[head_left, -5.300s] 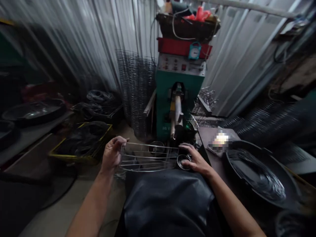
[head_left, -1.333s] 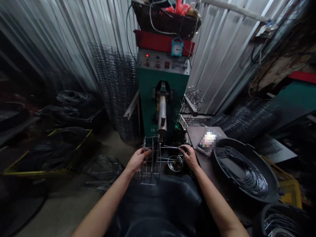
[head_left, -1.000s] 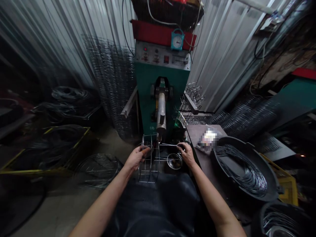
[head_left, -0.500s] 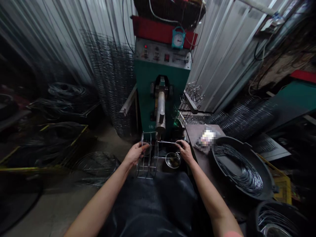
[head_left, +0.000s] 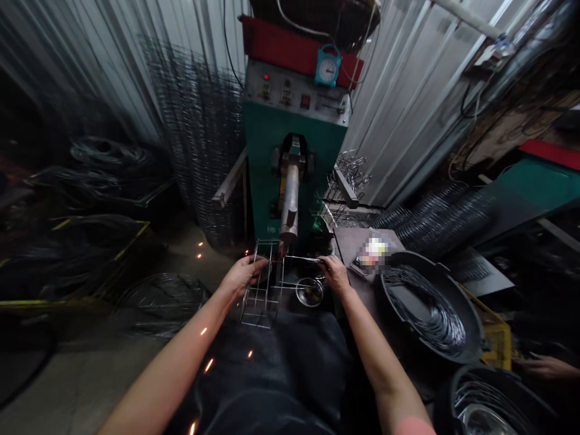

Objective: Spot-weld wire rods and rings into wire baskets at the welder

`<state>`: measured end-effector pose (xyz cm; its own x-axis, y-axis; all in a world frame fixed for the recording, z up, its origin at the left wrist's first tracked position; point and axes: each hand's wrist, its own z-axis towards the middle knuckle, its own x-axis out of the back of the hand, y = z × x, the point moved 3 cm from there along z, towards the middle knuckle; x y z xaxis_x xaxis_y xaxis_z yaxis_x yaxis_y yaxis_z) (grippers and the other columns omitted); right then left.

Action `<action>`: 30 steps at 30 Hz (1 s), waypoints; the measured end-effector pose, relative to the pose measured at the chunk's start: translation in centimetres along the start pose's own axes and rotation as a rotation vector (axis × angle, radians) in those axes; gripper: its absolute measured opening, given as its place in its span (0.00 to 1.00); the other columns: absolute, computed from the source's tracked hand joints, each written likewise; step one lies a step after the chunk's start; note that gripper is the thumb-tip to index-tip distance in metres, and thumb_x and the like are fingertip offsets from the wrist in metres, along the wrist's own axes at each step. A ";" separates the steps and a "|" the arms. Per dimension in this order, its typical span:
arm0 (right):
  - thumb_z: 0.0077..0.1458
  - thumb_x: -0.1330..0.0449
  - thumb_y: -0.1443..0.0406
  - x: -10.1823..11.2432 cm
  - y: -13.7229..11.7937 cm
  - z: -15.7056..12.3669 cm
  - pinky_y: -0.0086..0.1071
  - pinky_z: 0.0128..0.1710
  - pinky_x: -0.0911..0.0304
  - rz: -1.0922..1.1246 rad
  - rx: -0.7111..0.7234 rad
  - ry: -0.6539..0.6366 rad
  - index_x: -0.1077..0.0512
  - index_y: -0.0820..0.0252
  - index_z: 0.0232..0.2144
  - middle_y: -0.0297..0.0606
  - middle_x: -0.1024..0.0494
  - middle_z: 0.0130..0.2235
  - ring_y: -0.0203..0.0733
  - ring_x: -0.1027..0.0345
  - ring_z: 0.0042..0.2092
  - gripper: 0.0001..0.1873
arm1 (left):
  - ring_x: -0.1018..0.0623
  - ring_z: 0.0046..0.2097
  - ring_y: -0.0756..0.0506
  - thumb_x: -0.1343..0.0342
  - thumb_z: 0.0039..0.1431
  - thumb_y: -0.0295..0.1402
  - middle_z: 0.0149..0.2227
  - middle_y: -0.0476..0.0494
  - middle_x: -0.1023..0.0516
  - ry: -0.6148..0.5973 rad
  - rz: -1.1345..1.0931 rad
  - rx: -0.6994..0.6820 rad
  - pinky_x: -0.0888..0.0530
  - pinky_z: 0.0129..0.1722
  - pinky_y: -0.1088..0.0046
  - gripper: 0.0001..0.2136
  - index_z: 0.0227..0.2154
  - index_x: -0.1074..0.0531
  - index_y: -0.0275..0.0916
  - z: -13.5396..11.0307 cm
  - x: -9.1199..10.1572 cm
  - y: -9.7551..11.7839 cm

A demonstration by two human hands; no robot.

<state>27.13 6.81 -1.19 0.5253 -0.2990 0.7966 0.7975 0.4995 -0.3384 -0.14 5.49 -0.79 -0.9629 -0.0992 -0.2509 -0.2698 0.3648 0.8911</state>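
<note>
And here we were at the welder: the left hand (head_left: 242, 275) was wrapped firmly around the top wires of a wire rack (head_left: 260, 287), fingers closed, with the rack standing on end over the person's dark apron (head_left: 258, 377). The right hand (head_left: 335, 273) had a tight pinch on the end of a thin wire rod (head_left: 303, 258), which ran straight across to the rack, right under the tip of the electrode arm (head_left: 289, 205) of a green spot-welding machine (head_left: 267, 175). Sparks (head_left: 208, 365) were flying, bright specks over the left forearm, the apron and the floor! Just beside the right hand sat a small steel bowl (head_left: 309, 292) holding something dark, though it was too dim to say what. Over on the bench (head_left: 348, 241) lay a pixelated packet (head_left: 371, 252), and next to that a wide black pan (head_left: 426, 308) was loaded with wire rings. A black tub (head_left: 484, 402) of wire sat lower right, with another person's hand (head_left: 546, 365) at the edge of the view, well apart from the rack. Behind the machine stood tall rolls of wire mesh (head_left: 199, 139)
</note>
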 end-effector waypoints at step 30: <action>0.55 0.45 0.58 2.8 -1.8 -4.4 0.36 0.44 0.38 0.236 -0.196 0.125 0.24 0.52 0.36 0.39 0.29 0.38 0.42 0.36 0.44 0.11 | 0.41 0.20 0.56 0.33 0.27 0.41 0.19 0.55 0.36 0.068 -0.021 -0.042 0.41 0.16 0.80 0.21 0.26 0.31 0.36 -1.1 -0.8 -0.6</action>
<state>28.49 1.54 -0.56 0.7250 -0.2970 0.6214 0.6850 0.4048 -0.6057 0.80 4.30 -0.67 -0.9546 -0.1692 -0.2450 -0.2886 0.3234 0.9012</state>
